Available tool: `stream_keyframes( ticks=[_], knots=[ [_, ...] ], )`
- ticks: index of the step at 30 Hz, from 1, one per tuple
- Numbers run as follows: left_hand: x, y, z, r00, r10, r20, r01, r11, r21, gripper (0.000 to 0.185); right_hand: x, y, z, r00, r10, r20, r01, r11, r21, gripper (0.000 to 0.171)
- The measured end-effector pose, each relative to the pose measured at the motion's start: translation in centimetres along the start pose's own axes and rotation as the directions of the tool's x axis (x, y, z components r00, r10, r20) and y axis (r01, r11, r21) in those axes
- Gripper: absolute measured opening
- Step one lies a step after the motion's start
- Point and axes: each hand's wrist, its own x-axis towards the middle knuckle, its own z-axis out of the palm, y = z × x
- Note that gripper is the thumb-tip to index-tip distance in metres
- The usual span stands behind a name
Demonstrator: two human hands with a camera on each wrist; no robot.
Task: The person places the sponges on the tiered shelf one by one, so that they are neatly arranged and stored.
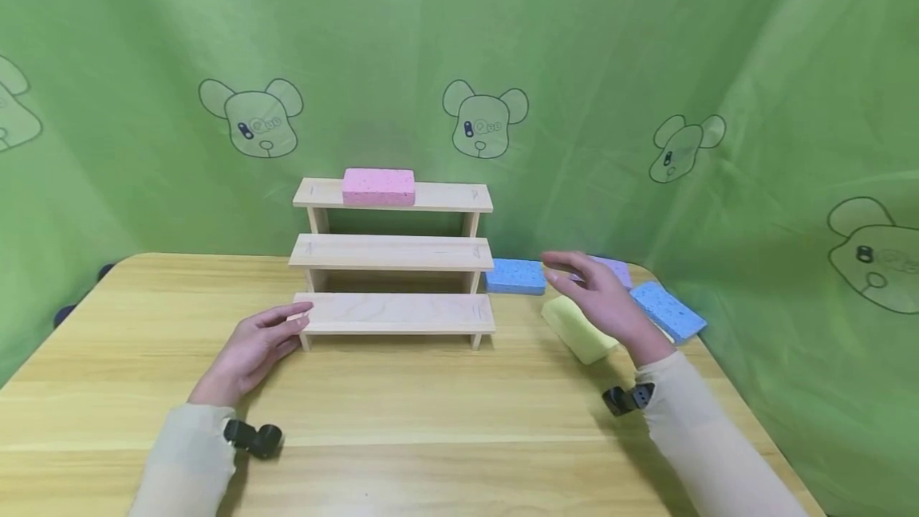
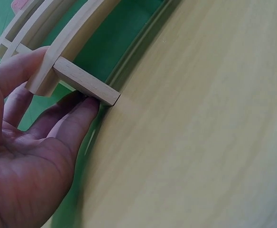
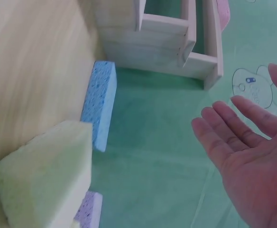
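A three-step wooden rack stands on the table. My left hand grips the left end of its lowest step; in the left wrist view, fingertips touch the leg below that step. My right hand is empty, fingers extended and slightly bent, raised over a pale yellow-green sponge. A pink sponge lies on the top step, left of its middle. Beside the rack's right side is a blue sponge. A purple sponge lies behind my right hand, partly hidden by it.
A second blue sponge lies near the table's right edge, with a pale yellow strip showing under its near side. A green curtain printed with bear faces hangs behind and beside the wooden table.
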Motion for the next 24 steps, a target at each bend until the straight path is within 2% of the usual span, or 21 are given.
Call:
stream_keyframes(
  ticks=[8, 17, 21, 24],
  knots=[
    [0.0, 0.0, -0.1, 1.0, -0.002, -0.002, 0.002, 1.0, 0.002, 0.048, -0.4, -0.1, -0.3, 0.996, 0.074, 0.039, -0.076, 0.996, 0.048, 0.049],
    [0.1, -0.2, -0.2, 1.0, 0.004, -0.002, -0.004, 1.0, 0.001, 0.049, -0.6, 1.7, -0.5, 0.997, 0.065, 0.049, -0.068, 0.996, 0.056, 0.051],
    [0.0, -0.1, 0.0, 1.0, 0.007, 0.0, -0.007, 1.0, -0.001, 0.048, -0.8, 4.3, -0.7, 0.999, 0.025, 0.032, -0.027, 0.999, 0.042, 0.054],
    [0.0, -0.1, 0.0, 1.0, 0.007, -0.002, -0.007, 1.0, 0.0, 0.047, -1.3, 5.2, -0.8, 0.999, 0.025, 0.028, -0.025, 0.999, 0.025, 0.057]
  ],
)
